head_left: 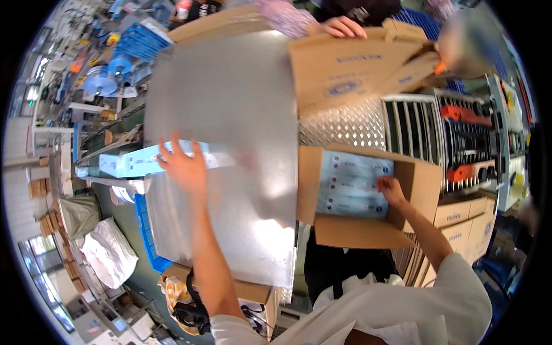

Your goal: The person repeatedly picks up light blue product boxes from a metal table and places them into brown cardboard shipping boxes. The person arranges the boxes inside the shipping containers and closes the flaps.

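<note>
My left hand rests over a long light-blue box at the left edge of the metal table, its fingers stretched out and spread across the box's near end. To the right stands an open cardboard carton, its flaps folded outward. Several flat light-blue boxes lie side by side in it. My right hand reaches into the carton's right side, above these boxes. Its fingers are curled together, and I cannot make out what is between them.
The carton sits by the shiny metal table, next to a textured metal plate and a roller conveyor. Across from me, a co-worker's hand holds another cardboard carton. Closed cartons are stacked at the right.
</note>
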Available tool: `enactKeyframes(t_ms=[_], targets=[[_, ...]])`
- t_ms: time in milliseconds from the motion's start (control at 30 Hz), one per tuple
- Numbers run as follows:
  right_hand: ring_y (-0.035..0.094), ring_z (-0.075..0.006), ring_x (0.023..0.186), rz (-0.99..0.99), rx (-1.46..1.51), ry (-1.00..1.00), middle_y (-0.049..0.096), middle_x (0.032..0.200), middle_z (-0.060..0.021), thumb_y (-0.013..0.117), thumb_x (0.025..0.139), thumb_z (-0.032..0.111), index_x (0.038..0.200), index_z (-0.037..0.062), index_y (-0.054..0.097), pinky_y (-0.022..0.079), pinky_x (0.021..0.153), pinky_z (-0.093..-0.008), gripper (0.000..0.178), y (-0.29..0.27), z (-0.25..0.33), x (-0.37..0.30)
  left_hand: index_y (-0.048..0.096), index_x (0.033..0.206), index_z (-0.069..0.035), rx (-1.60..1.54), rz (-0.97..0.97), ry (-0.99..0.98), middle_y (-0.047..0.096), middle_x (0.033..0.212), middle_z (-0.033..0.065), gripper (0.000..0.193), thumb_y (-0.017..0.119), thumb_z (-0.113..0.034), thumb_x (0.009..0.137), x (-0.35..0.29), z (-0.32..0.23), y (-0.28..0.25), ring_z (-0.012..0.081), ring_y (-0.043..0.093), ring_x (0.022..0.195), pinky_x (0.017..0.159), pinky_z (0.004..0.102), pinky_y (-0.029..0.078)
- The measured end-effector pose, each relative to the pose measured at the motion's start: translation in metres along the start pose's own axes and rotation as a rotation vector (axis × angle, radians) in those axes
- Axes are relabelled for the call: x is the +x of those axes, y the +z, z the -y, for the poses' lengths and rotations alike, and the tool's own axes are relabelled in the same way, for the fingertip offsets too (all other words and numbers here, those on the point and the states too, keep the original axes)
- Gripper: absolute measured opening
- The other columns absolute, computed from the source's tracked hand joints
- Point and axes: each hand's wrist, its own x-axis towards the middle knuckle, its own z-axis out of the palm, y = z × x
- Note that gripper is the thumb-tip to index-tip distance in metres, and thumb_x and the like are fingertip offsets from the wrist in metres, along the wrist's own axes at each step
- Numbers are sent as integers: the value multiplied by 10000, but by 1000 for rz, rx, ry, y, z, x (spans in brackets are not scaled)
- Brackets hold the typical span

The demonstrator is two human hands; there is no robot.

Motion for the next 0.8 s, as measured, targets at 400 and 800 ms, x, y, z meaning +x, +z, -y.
enactKeyframes(t_ms=[400,800], targets=[[633,-153,757,368,-63,-613,653,826,-89,560,776,-66,867,-7,651,504,675,-271,141,214,282,28,709,801,-109,-148,-5,55,488,1291,127,156,671,-244,733,-90,56,18,491,330,1273,911,513,487],[450,-355,1186,110,-971,-1002,468,1255,-167,758,661,353,1226,146,525,403,926,-518,645,503,484,129,689,672,-185,-176,21,-334,521,1296,101,45,715,-217,689,-333,3,-110,446,463,1153,767,464,535]])
